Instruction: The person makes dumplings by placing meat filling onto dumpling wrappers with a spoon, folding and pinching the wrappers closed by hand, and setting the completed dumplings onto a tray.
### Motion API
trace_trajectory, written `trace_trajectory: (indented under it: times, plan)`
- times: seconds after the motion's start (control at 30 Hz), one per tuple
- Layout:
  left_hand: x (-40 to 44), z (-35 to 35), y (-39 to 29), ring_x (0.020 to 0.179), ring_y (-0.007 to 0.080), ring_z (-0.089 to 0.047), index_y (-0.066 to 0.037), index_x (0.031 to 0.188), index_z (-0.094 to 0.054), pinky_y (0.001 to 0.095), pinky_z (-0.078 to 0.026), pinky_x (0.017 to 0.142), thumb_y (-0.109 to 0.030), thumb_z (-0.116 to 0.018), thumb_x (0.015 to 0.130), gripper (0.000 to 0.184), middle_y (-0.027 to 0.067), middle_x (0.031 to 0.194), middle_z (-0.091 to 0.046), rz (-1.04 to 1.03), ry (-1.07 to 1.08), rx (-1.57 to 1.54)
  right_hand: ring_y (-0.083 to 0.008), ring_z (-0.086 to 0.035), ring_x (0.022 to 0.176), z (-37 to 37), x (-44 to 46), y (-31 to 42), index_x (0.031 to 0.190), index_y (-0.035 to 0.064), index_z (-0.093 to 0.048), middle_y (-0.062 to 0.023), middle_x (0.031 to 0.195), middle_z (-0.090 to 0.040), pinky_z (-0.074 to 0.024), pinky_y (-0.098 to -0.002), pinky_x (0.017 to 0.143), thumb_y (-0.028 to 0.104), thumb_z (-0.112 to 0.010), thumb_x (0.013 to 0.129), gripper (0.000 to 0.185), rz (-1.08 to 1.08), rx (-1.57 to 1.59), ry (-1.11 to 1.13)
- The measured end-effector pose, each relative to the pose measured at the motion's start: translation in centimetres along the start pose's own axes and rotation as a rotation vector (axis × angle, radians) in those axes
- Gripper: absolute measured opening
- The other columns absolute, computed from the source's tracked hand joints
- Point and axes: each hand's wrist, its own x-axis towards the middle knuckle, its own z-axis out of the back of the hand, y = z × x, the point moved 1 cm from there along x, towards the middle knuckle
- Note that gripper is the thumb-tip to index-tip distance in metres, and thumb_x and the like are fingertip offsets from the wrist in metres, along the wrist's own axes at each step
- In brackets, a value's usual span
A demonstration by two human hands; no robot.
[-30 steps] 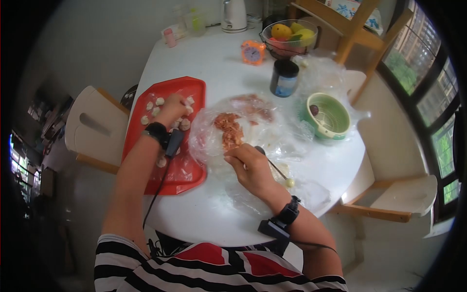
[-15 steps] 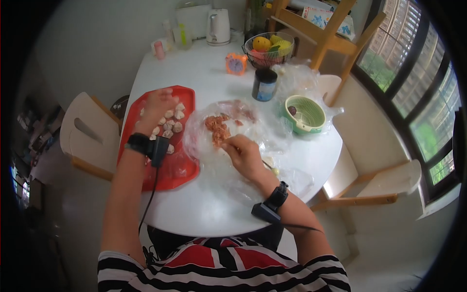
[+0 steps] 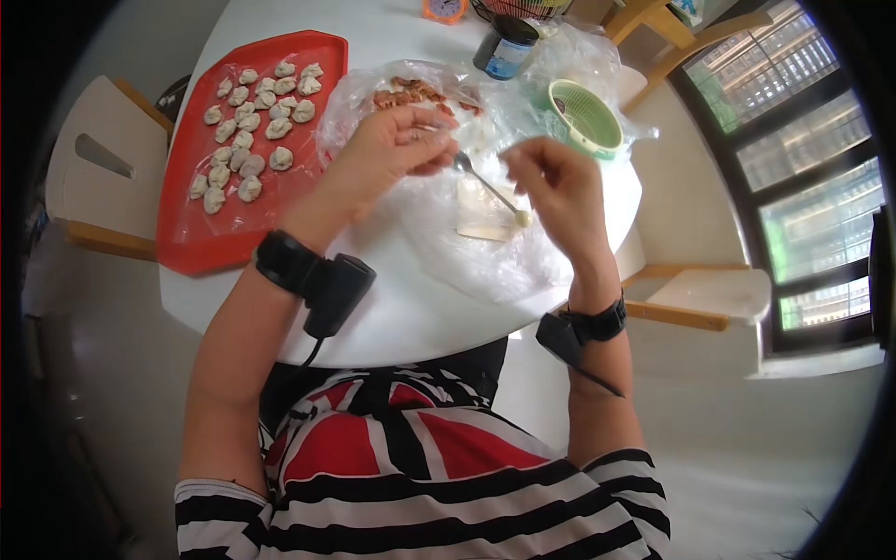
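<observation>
Head view: left hand [image 3: 399, 149] and right hand [image 3: 558, 191] half-curled near the spoon [image 3: 494, 191]; grip impossible to tell.

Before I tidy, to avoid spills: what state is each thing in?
Red tray: flat, loaded
Dumplings: formed, set out
Meat filling: loose, clumped
Plastic: crumpled
Spoon: lying down
Dark jar: upright, lidded
Green basket: upright, open
Left hand: hovering, fingers bent
Right hand: hovering, fingers curled

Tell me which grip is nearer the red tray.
Left: the left grip is right of the red tray; the right grip is farther right, beyond the spoon.
</observation>
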Motion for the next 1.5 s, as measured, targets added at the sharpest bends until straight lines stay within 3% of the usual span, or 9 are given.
trace_trajectory:
  times: [0.2, 0.27, 0.5, 0.67, 0.73, 1.0, 1.27, 1.37, 1.5]
  plan:
    - [0.2, 0.7, 5.1, 0.086, 0.0085, -0.061, -0.001, 0.114, -0.061, 0.0224, -0.050, 0.078, -0.017, -0.067, 0.089, 0.030, 0.0039, 0.097, -0.064, 0.011, 0.132, 0.345, -0.0118, -0.057, 0.066, 0.2, -2.1, -2.1, 0.089, -0.0005, -0.067, -0.0056, 0.076, -0.065, -0.0461, -0.0262, 0.060, 0.006, -0.066, 0.084, 0.008, -0.023, -0.330, 0.114]
    - [-0.4, 0.9, 5.6, 0.086, 0.0088, -0.060, -0.001, 0.113, -0.062, 0.0231, -0.050, 0.077, -0.018, -0.071, 0.086, 0.033, 0.0033, 0.096, -0.063, 0.056, 0.177, 0.323, -0.0267, -0.061, 0.072, 0.3, -2.3, -2.5, 0.085, 0.0002, -0.066, -0.0121, 0.076, -0.063, -0.0488, -0.0355, 0.068, 0.007, -0.067, 0.080, 0.009, -0.022, -0.485, 0.170]
    - [-2.3, -0.5, 4.5, 0.085, 0.0116, -0.057, -0.005, 0.106, -0.065, 0.0271, -0.046, 0.075, -0.022, -0.083, 0.070, 0.043, 0.0066, 0.094, -0.062, -0.088, 0.124, 0.609, -0.0289, -0.059, 0.085, 1.0, -2.4, -1.9, 0.087, 0.0044, -0.064, -0.0112, 0.084, -0.062, -0.0482, -0.0388, 0.075, 0.009, -0.071, 0.076, 0.014, -0.067, -0.617, 0.355]
    - [-1.9, -0.8, 5.1, 0.079, 0.0140, -0.058, -0.004, 0.096, -0.063, 0.0266, -0.047, 0.071, -0.012, -0.074, 0.078, 0.023, 0.0068, 0.087, -0.062, -0.029, 0.049, 0.497, -0.0299, -0.058, 0.095, 2.6, -2.2, -3.8, 0.098, 0.0053, -0.058, -0.0100, 0.097, -0.062, -0.0477, -0.0389, 0.081, 0.011, -0.074, 0.075, 0.028, -0.100, -0.785, 0.298]
    - [-1.9, -0.8, 4.6, 0.077, 0.0138, -0.059, -0.003, 0.093, -0.061, 0.0274, -0.048, 0.070, -0.007, -0.068, 0.082, 0.014, 0.0056, 0.083, -0.062, -0.168, -0.103, 0.468, -0.0290, -0.058, 0.095, 2.8, -1.9, -4.4, 0.100, 0.0049, -0.058, -0.0101, 0.098, -0.062, -0.0475, -0.0385, 0.081, 0.010, -0.073, 0.076, 0.029, -0.149, -0.726, 0.319]
    - [-1.8, -1.0, 4.7, 0.083, 0.0168, -0.059, -0.003, 0.096, -0.059, 0.0275, -0.047, 0.073, 0.008, -0.054, 0.081, 0.019, 0.0096, 0.102, -0.060, -0.409, -0.161, 0.465, -0.0277, -0.060, 0.086, 0.7, -0.5, -4.3, 0.101, 0.0026, -0.063, -0.0126, 0.089, -0.063, -0.0486, -0.0373, 0.076, 0.006, -0.069, 0.080, 0.022, -0.239, -0.469, 0.297]
    - [-2.3, -0.8, 5.4, 0.083, 0.0235, -0.061, -0.002, 0.089, -0.068, 0.0300, -0.048, 0.075, 0.014, -0.047, 0.077, 0.029, 0.0149, 0.118, -0.055, -0.478, 0.008, 0.636, -0.0285, -0.063, 0.075, 0.1, -2.5, -4.7, 0.091, -0.0006, -0.064, -0.0149, 0.089, -0.063, -0.0510, -0.0335, 0.068, 0.000, -0.065, 0.082, 0.009, 0.219, -0.596, 0.112]
    - [-2.6, -1.3, 5.2, 0.082, 0.0259, -0.061, 0.000, 0.098, -0.067, 0.0325, -0.049, 0.076, 0.010, -0.051, 0.078, 0.028, 0.0162, 0.119, -0.054, -0.486, 0.030, 0.770, -0.0280, -0.064, 0.076, 0.8, -3.1, -6.2, 0.090, -0.0018, -0.064, -0.0145, 0.091, -0.063, -0.0522, -0.0328, 0.068, -0.001, -0.065, 0.081, 0.009, 0.009, -0.502, 0.159]
    - [-2.8, -1.1, 4.9, 0.096, 0.0319, -0.060, 0.004, 0.118, -0.056, 0.0371, -0.049, 0.084, -0.001, -0.057, 0.079, 0.040, 0.0186, 0.124, -0.050, -0.364, 0.030, 0.850, -0.0267, -0.064, 0.074, 1.9, -3.0, -7.6, 0.091, -0.0014, -0.067, -0.0148, 0.093, -0.063, -0.0531, -0.0328, 0.066, -0.005, -0.065, 0.080, 0.012, 0.004, -0.559, 0.025]
